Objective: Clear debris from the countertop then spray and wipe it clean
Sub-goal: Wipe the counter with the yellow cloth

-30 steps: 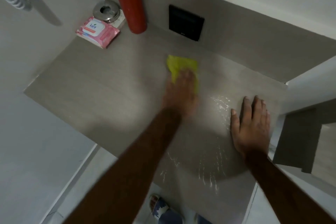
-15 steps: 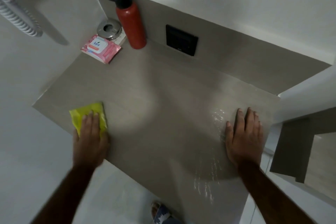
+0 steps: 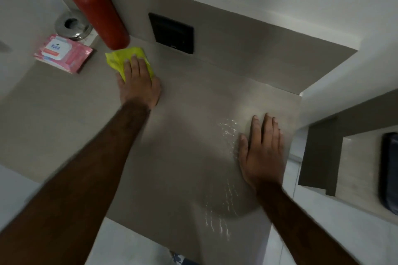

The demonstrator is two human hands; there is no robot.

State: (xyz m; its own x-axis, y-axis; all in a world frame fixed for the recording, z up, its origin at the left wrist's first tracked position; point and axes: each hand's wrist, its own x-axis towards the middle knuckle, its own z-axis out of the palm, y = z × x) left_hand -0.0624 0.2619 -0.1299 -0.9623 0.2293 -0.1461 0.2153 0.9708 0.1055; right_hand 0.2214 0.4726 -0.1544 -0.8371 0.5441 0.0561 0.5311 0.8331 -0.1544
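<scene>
A grey-beige countertop [image 3: 183,103] fills the view. My left hand [image 3: 139,83] presses flat on a yellow cloth [image 3: 120,58] at the back of the counter, just in front of a red bottle [image 3: 101,15]. Most of the cloth lies under my fingers; its far left part sticks out. My right hand [image 3: 263,153] rests flat, fingers together, near the counter's right edge. Wet streaks [image 3: 228,131] glisten just left of that hand and run down toward the front edge.
A pink wipes pack [image 3: 63,54] and a round steel container [image 3: 72,26] sit in the back left corner beside the red bottle. A black switch plate [image 3: 172,33] is on the backsplash. A lower ledge with a dark object [image 3: 388,174] lies to the right.
My left hand has swept the yellow cloth from the front left edge up to the back, next to the red bottle. My right hand has stayed planted.
</scene>
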